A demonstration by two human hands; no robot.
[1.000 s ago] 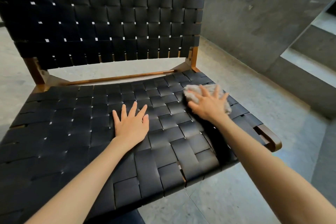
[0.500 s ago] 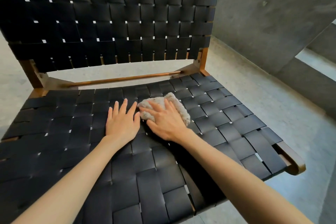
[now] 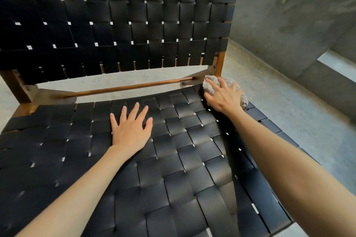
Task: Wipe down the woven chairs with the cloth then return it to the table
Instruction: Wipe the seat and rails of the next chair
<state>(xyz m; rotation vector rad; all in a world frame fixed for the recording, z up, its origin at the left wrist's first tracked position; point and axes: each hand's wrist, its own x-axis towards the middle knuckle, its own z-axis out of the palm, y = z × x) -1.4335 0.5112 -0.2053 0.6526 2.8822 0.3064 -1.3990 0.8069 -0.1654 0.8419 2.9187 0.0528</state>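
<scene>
Your right hand, fingers splayed, presses the grey cloth into the back-right corner of the woven seat (just beside the wooden post); your left hand lies flat and open mid-seat.

I see soft, even daylight, brightest on the floor at right. White specks shine through the backrest weave, and the seat straps carry a dull sheen. Frame edges bow; the centre is sharp.

Both forearms are showing bare, one at the lower left of the frame, one at the lower right, uncovered right to the edges. The left hand and the right hand are going bare too, fingers slender.
</scene>
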